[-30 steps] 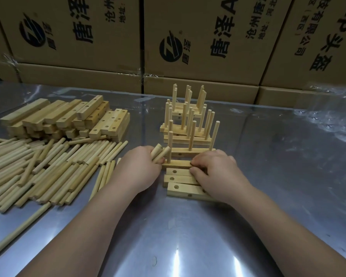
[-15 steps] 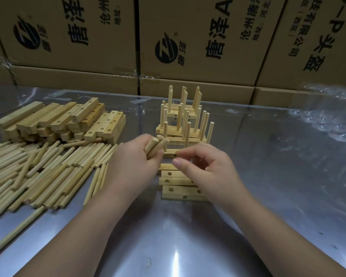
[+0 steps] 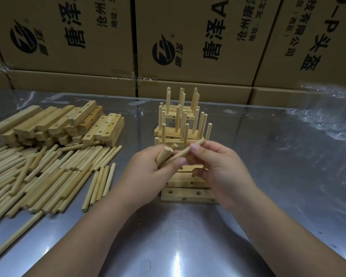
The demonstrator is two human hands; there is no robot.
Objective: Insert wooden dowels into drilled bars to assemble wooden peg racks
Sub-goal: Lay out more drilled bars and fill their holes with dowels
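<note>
Lettering runs in black across the cardboard boxes [image 3: 72,43] walled along twelve o'clock. Each carries a round striped logo beside large characters "唐泽", and smaller lines begin "沧州" and "地址". The box at one o'clock reads "有限公司" and "头盔". The frame's top edge cuts off the upper part of every print, and the small lines are too fine to read further.

Clear plastic film [image 3: 328,120] is crumpled at two o'clock on the steel table [image 3: 268,186]; what lies under it cannot be made out. Loose dowels [image 3: 38,172] spread at nine o'clock and run off the left edge. A stack of drilled bars [image 3: 58,124] sits at ten o'clock. Finished peg racks [image 3: 180,124] stand piled just behind the hands, their lowest layer hidden by fingers.

Several flat bars [image 3: 188,194] lie side by side at centre, holes up, the far ones covered by both hands.

Curled tightly, the left hand [image 3: 146,172] grips a small bundle of dowels [image 3: 164,155], ends pointing up and away. The right hand [image 3: 220,168] pinches a single dowel [image 3: 185,152] between thumb and forefinger near its upper end. That dowel is tilted above the flat bars, and its lower end reaches into the left hand's bundle. The other right fingers are loosely bent.
</note>
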